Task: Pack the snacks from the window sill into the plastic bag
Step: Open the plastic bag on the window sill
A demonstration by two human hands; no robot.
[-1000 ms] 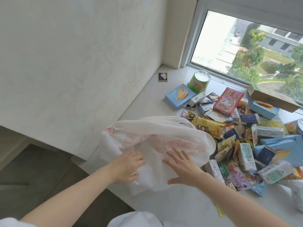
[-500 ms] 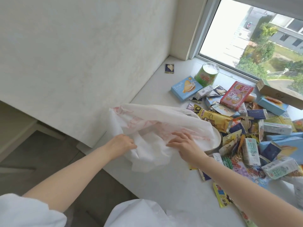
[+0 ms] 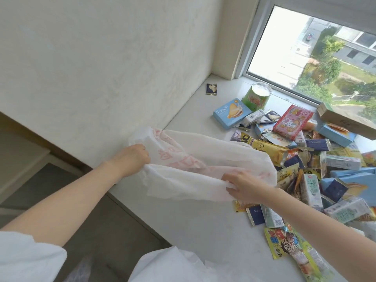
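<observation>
Two bare hands stretch a white plastic bag with faint red print across the near part of the window sill. Our left hand grips the bag's left edge, fingers curled into the film close to the wall. Our right hand pinches the bag's near right corner, thumb and fingers closed on a fold of plastic. We hold the bag slightly raised between the two hands, and its far right side drapes against the heap of snacks.

That heap covers the right side of the sill, running from the window toward us. At its far left end we see a light blue biscuit box lying flat, and just behind it a green cup with a white lid beside the window frame. A red and pink box showing a rabbit rests on top of the pile to the right of these. A long yellow packet lies just beyond the bag's far edge. A small dark blue sachet sits alone near the wall, well apart from the rest. Close to our right forearm, a yellow cartoon wrapper lies flat on the sill, and a green and white drink carton sits in the heap beyond the arm.
</observation>
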